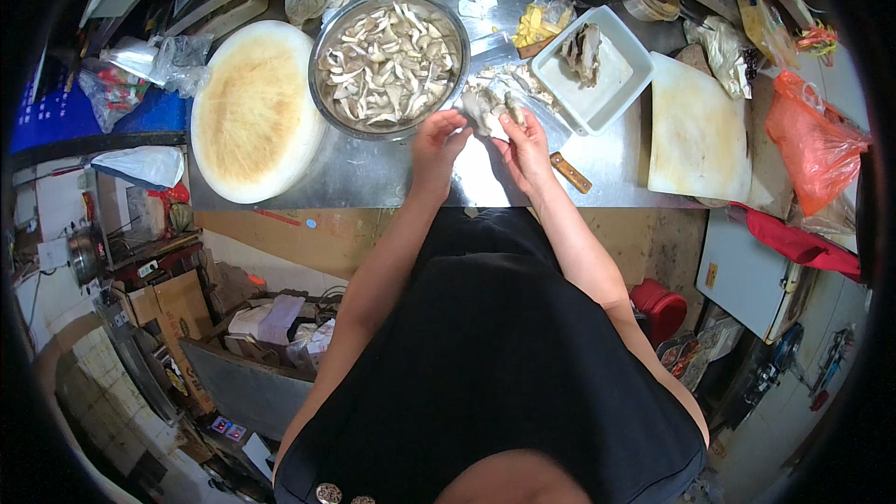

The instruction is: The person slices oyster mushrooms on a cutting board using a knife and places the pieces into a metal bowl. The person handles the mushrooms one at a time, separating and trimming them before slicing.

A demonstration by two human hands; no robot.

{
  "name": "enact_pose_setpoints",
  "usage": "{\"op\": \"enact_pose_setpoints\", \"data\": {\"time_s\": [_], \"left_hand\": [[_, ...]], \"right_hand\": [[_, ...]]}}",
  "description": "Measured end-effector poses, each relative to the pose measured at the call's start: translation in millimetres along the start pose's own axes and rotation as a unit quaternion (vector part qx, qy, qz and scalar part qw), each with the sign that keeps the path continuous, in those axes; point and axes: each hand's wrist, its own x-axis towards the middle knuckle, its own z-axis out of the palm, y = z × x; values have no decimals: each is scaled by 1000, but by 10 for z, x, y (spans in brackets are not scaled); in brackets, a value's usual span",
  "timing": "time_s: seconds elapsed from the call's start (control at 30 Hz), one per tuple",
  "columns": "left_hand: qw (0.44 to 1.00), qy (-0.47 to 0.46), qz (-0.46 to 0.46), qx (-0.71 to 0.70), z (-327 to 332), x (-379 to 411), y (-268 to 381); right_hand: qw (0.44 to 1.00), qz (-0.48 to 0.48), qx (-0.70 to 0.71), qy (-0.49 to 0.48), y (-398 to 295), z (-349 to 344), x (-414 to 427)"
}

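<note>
My right hand (pixel 523 147) holds a cluster of grey oyster mushrooms (pixel 483 108) over the steel worktop. Beside it on the left, my left hand (pixel 439 143) has its fingers curled near the cluster; whether they pinch a piece cannot be told. Torn oyster mushrooms (pixel 392 63) fill a round steel bowl (pixel 320 101) just up and left of my hands. To the right, a white plastic tub (pixel 595 122) contains another mushroom clump (pixel 582 56). A knife's wooden handle (pixel 570 173) shows beside my right wrist; its blade lies partly under scraps (pixel 539 87).
A thick round chopping board (pixel 255 112) lies left of the bowl. On the right are a rectangular cutting board (pixel 700 129) and a red plastic bag (pixel 812 140). Yellow pieces (pixel 537 26) in a clear bag sit behind the tub. The worktop's front edge runs before my body.
</note>
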Motion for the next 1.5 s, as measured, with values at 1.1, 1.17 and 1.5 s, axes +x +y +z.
{"op": "enact_pose_setpoints", "data": {"time_s": [1.1, 1.17, 1.5], "left_hand": [[937, 103, 16, 334, -455, -127, -1243], [895, 91, 90, 428, -470, -150, -1249], [889, 88, 77, 442, -398, -133, -1182]], "right_hand": [[431, -135, -892, 5, 59, -1559, -118], [473, -162, -866, -12, -20, -1557, -158], [556, -59, -827, -58, -297, -1010, -826]]}}
